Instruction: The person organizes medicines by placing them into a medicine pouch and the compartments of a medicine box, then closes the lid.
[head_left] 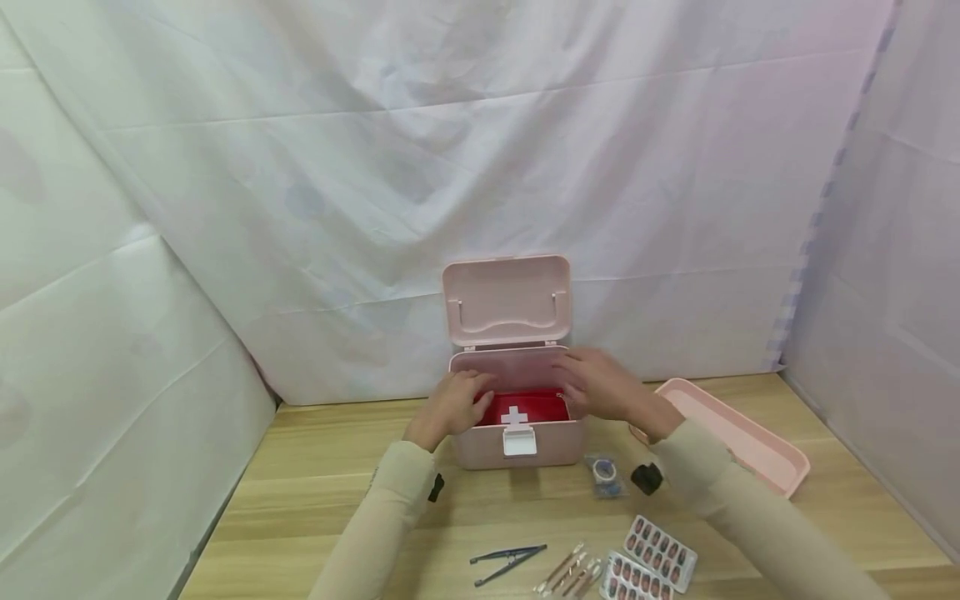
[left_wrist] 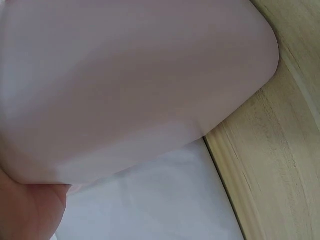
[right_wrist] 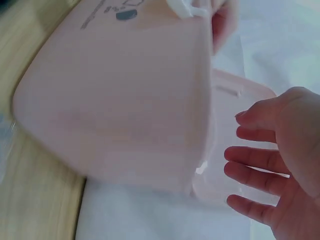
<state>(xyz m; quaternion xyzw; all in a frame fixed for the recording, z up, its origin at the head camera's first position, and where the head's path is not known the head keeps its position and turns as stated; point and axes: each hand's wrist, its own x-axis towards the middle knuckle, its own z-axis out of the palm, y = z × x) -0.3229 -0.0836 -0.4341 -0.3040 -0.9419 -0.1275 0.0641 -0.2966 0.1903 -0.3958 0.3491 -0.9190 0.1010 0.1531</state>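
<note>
A pink plastic box [head_left: 480, 450] stands with its lid [head_left: 510, 304] raised against the back cloth. Inside it lies a red pouch [head_left: 547, 407] marked with a white cross [head_left: 513, 416]. My left hand [head_left: 453, 404] is at the box's left rim, fingers reaching over the inside; its wrist view shows mostly the box wall [left_wrist: 135, 95], with the fingers largely hidden. Over the right rim is my right hand [head_left: 600, 385]. In its wrist view, the right hand [right_wrist: 290, 150] has spread, relaxed fingers beside the box opening, with nothing held.
A pink tray [head_left: 738, 429] lies at the right. Nearer on the wooden table are a bagged roll [head_left: 603, 472], a black item [head_left: 647, 477], tweezers [head_left: 510, 560], packed swabs [head_left: 570, 573] and capsule blister packs [head_left: 660, 550]. White cloth [head_left: 360, 208] hangs behind.
</note>
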